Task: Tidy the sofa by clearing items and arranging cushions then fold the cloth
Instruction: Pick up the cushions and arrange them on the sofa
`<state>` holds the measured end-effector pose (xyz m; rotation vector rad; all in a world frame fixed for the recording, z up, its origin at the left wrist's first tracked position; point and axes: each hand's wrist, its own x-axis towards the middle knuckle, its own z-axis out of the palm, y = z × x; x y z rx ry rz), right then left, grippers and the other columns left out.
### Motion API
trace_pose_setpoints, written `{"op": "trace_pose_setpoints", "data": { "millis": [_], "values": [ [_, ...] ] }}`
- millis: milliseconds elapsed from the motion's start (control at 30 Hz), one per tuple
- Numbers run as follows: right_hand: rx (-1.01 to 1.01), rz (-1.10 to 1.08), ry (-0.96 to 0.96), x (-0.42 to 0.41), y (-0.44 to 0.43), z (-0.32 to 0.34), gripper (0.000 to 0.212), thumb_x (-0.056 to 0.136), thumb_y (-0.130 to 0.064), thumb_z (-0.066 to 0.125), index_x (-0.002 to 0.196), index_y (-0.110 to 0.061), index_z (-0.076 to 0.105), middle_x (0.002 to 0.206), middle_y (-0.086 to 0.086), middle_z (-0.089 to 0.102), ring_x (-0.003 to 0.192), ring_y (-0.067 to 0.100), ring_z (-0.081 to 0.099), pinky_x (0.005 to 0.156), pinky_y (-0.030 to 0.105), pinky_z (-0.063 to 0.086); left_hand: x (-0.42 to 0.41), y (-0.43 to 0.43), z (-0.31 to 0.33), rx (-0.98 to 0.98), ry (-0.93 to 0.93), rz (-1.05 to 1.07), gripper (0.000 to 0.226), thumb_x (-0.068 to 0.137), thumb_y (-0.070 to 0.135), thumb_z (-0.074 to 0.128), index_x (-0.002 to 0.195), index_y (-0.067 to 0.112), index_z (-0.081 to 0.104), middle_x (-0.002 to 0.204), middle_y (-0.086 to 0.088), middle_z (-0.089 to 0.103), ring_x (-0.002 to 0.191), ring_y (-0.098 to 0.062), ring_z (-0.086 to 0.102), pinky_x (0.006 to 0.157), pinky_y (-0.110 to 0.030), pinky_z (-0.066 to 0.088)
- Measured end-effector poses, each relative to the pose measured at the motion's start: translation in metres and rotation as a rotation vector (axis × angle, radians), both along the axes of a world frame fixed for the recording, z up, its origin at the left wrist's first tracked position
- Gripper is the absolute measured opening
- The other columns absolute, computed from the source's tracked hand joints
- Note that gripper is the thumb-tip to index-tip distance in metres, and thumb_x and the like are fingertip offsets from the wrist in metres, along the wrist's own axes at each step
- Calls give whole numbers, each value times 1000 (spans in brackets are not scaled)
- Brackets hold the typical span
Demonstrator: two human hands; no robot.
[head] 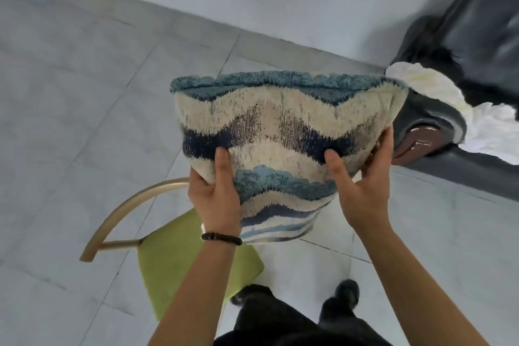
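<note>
We grip the blue-and-cream cushion (283,143) at its lower edge, left hand (217,191) and right hand (362,185) both clamped on it, mid-air above the green chair (179,261). Held low, it may flop or slip before reaching the sofa (477,36), where the white cloth (438,90) lies.

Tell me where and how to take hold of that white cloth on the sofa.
Grip the white cloth at its raised, bunched end, pinching from above. It lies crumpled across the dark sofa arm, so no flat edge or corner shows; the puffed-up fold looks easiest to catch. Both the left hand and right hand hold the cushion, so set that down first.
</note>
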<state>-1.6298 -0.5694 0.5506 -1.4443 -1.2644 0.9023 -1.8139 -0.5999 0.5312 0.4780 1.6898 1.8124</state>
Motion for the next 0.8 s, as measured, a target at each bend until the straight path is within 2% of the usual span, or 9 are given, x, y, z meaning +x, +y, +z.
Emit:
{"op": "trace_pose_setpoints", "data": {
  "millis": [133, 200, 267, 333, 467, 567, 633, 700, 800],
  "values": [
    [74, -157, 1, 129, -9, 16, 111, 75, -56, 73, 157, -24, 7, 159, -10, 27, 145, 6, 30, 115, 45, 36, 126, 23, 21, 55, 45, -127, 47, 79, 51, 63, 93, 5, 61, 61, 20, 54, 58, 3, 48, 56, -13, 44],
    [77, -184, -2, 203, -13, 22, 109, 77, -52, 75, 157, -25, 6, 160, -11, 26, 145, 4, 28, 116, 44, 35, 198, 30, 26, 66, 52, -182, 35, 80, 52, 62, 80, 17, 59, 57, 19, 50, 52, 2, 42, 49, -15, 39],
    [87, -218, 17, 279, -13, 27, 109, 78, -45, 78, 157, -26, 7, 156, -14, 32, 141, -2, 33, 114, 34, 39, 270, 40, 30, 84, 33, -249, 29, 79, 55, 63, 69, 30, 50, 52, 17, 45, 49, -2, 35, 46, -23, 34],
    [104, -264, 12, 351, -11, 30, 111, 75, -45, 78, 158, -25, 6, 153, -18, 35, 137, -7, 35, 110, 24, 40, 339, 55, 31, 72, -8, -324, 37, 77, 60, 66, 62, 32, 49, 53, 15, 41, 50, -9, 32, 51, -33, 31],
    [88, -381, -7, 469, -18, 38, 112, 76, -53, 77, 157, -31, 3, 159, -14, 28, 144, 2, 30, 115, 40, 37, 461, 82, 36, 34, -39, -483, 42, 71, 67, 68, 69, 29, 52, 62, 6, 45, 62, -18, 39, 60, -42, 36],
    [88, -497, 31, 542, -17, 36, 112, 75, -45, 80, 157, -30, 5, 156, -14, 33, 140, 2, 36, 113, 37, 40, 537, 108, 44, 52, -41, -614, 37, 73, 65, 68, 76, 29, 62, 68, 5, 54, 68, -22, 46, 64, -45, 43],
    [63, -538, 66, 583, -6, 30, 113, 74, -50, 81, 156, -33, 5, 153, -14, 37, 139, 3, 38, 113, 39, 40, 583, 130, 44, 35, -53, -684, 30, 77, 60, 68, 84, 31, 67, 77, 4, 63, 75, -25, 56, 72, -49, 50],
    [35, -569, 125, 618, 13, 19, 108, 74, -55, 79, 155, -35, 10, 144, -20, 46, 133, 1, 45, 108, 30, 44, 623, 157, 38, 33, -78, -744, 29, 80, 57, 68, 89, 29, 68, 85, 1, 68, 82, -27, 63, 77, -54, 54],
    [21, -583, 140, 663, 54, 0, 85, 82, -42, 76, 149, -36, 23, 136, -29, 50, 126, -6, 49, 95, 10, 45, 680, 210, 23, 37, -128, -787, 26, 80, 54, 67, 89, 30, 70, 88, 0, 69, 84, -27, 62, 79, -54, 53]
  ]
}}
